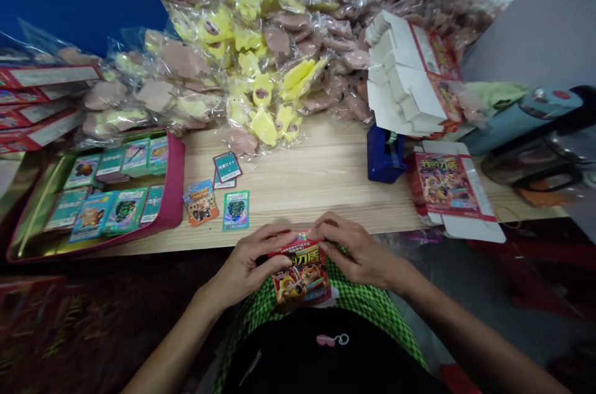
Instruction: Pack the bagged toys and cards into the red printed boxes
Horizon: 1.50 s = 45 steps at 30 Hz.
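Both my hands hold a small red printed box point(302, 275) with a cartoon dog on its front, just below the front edge of the wooden table point(321, 186). My left hand point(254, 260) grips the box's left side with curled fingers. My right hand point(356, 251) pinches the box's top right edge, where the flap is. The box sits over my lap, above green checked cloth.
A pink tray point(170, 195) of trading cards lies at the left; three loose cards point(218, 195) lie beside it. A big heap of bagged yellow and pink toys point(261, 46) fills the back. A blue tape dispenser point(384, 155), flat red box blanks point(447, 186) and folded boxes point(410, 71) stand right.
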Tool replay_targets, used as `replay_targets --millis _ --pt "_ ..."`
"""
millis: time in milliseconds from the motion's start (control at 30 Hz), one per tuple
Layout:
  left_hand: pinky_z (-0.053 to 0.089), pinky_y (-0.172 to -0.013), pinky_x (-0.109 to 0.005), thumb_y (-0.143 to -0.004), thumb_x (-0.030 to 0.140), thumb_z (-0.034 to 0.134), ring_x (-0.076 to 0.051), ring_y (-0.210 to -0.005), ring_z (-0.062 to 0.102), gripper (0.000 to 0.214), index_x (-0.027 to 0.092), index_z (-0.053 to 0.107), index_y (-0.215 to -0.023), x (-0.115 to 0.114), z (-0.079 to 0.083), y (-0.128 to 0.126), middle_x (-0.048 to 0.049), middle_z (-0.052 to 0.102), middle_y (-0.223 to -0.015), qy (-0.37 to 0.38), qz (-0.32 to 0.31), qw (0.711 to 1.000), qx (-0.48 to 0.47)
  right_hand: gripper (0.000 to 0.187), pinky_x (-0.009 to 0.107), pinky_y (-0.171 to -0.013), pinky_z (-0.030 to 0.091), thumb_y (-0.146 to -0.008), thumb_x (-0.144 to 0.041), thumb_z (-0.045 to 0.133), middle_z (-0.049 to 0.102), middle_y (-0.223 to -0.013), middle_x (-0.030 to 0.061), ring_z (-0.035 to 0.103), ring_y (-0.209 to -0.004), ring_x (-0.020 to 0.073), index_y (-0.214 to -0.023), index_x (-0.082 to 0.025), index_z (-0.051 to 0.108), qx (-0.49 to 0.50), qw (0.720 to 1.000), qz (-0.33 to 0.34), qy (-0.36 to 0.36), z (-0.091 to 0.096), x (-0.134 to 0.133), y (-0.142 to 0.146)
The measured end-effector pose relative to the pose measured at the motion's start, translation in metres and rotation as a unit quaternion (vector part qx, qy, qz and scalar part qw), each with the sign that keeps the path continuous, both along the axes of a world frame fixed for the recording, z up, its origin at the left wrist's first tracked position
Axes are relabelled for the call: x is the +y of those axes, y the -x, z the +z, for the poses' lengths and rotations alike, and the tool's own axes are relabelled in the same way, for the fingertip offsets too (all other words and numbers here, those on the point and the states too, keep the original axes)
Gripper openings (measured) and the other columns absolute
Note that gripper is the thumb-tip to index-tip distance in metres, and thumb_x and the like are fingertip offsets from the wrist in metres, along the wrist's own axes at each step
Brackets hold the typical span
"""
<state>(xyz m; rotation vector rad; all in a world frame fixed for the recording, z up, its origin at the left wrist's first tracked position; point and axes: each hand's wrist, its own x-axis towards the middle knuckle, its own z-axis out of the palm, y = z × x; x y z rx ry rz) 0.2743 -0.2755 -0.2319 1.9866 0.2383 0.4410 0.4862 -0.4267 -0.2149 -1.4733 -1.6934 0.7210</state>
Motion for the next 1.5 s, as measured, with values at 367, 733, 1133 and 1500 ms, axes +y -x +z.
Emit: replay_targets --millis 367,733,1133,1500 --pt "0.055 -0.087 -0.031 -0.091 0.021 0.072 -0.017 -0.095 0.071 0.034 0.037 0.074 -0.121 0.032 0.08 -0.049 0.0017 0.074 -0.119 -0.318 0.247 0.898 -0.178 0.03 0.026 -0.053 0.053 -0.09 -0.014 0.052 0.066 -0.107 0.01 0.064 -0.066 0.0141 -0.117 -0.016 0.064 0.101 0.839 -0.533 0.037 0.026 0.0 -0.079" --pt "0.06 -0.085 -0.025 -0.092 0.008 0.068 -0.016 -0.097 0.072 0.029 0.02 0.071 -0.118 0.031 0.05 -0.091 -0.0065 0.071 -0.114 -0.372 0.151 0.894 -0.197 0.007 0.022 -0.048 0.054 -0.089 -0.023 0.056 0.065 -0.076 0.0004 0.069 -0.055 0.0149 -0.084 -0.019 0.054 0.226 0.803 -0.544 0.089 0.022 0.016 -0.118" --pt "0.061 -0.088 -0.03 -0.09 0.01 0.07 -0.02 -0.098 0.075 0.033 0.023 0.071 -0.121 0.035 0.05 -0.089 -0.0075 0.075 -0.118 -0.412 0.154 0.878 -0.187 0.025 0.031 -0.067 0.051 -0.076 -0.037 0.059 0.058 -0.078 0.0046 0.059 -0.083 0.0224 -0.057 -0.023 0.051 0.07 0.82 -0.567 -0.025 -0.022 -0.009 -0.102" --pt "0.064 -0.085 -0.032 -0.093 0.012 0.065 -0.021 -0.099 0.075 0.025 0.019 0.07 -0.116 0.026 0.052 -0.088 -0.0109 0.076 -0.116 -0.438 0.15 0.867 -0.184 0.029 0.027 -0.054 0.046 -0.095 -0.031 0.057 0.062 -0.062 -0.0043 0.055 -0.054 0.0128 -0.121 -0.02 0.067 0.271 0.931 -0.243 -0.033 0.055 0.017 -0.015"
